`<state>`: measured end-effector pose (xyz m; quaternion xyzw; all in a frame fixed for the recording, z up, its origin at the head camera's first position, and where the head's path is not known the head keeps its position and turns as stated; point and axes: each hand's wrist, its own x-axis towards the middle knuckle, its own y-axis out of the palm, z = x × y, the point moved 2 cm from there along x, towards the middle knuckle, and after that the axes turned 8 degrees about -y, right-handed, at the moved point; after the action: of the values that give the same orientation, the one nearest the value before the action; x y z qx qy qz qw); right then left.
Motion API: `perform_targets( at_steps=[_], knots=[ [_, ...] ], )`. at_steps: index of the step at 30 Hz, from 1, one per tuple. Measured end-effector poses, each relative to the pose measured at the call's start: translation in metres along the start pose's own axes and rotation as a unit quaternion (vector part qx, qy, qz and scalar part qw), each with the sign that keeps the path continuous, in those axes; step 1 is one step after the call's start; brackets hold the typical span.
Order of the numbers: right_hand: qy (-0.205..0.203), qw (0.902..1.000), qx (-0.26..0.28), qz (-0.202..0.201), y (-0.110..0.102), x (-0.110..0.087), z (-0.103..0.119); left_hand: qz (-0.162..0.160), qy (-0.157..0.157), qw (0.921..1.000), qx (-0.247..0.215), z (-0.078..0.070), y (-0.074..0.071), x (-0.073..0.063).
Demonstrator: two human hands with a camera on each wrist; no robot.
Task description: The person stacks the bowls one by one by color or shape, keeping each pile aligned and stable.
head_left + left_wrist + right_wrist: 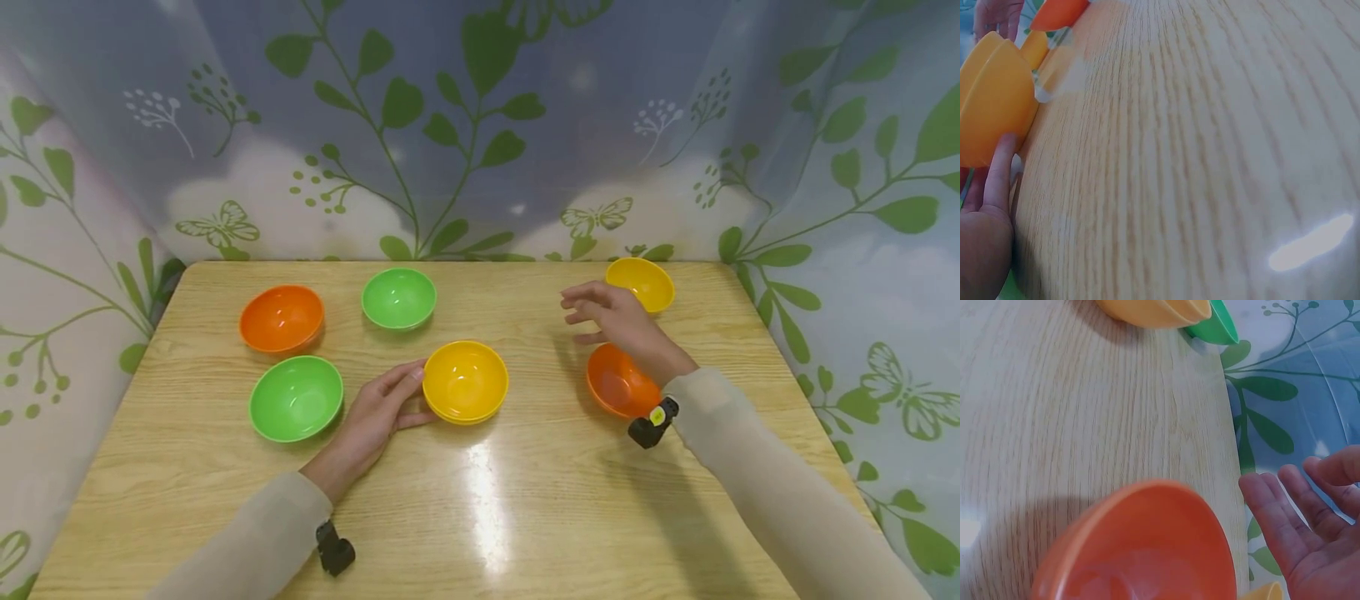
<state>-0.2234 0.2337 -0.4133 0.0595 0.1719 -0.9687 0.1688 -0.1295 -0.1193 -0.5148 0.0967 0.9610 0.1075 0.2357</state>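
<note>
Two nested yellow bowls [465, 382] sit near the table's middle, their double rim showing. My left hand [378, 408] holds their left side, digits spread along the wall; in the left wrist view one finger [1001, 169] lies against the yellow wall. My right hand [618, 321] is raised with loosely bent fingers and nothing in them. It is above the space between an orange bowl [617, 385] and a single yellow bowl [651, 286] at the back right, partly covering both in the head view. The right wrist view shows its fingers [1272, 519] apart from the orange bowl.
On the left side of the wooden table [420, 508] stand an orange bowl [281, 318] and a green bowl [296, 398]. Another green bowl [398, 298] is at the back, left of centre. Patterned curtains [480, 167] surround the table's back and sides.
</note>
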Motion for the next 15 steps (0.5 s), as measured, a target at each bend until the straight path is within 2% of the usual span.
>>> perform_targets(
  at_steps=[15],
  knots=[
    [0.001,0.9999,-0.002,-0.014,-0.02,-0.003,-0.008,0.001,0.003,1.0,0.004,0.0,0.0,0.001]
  ],
)
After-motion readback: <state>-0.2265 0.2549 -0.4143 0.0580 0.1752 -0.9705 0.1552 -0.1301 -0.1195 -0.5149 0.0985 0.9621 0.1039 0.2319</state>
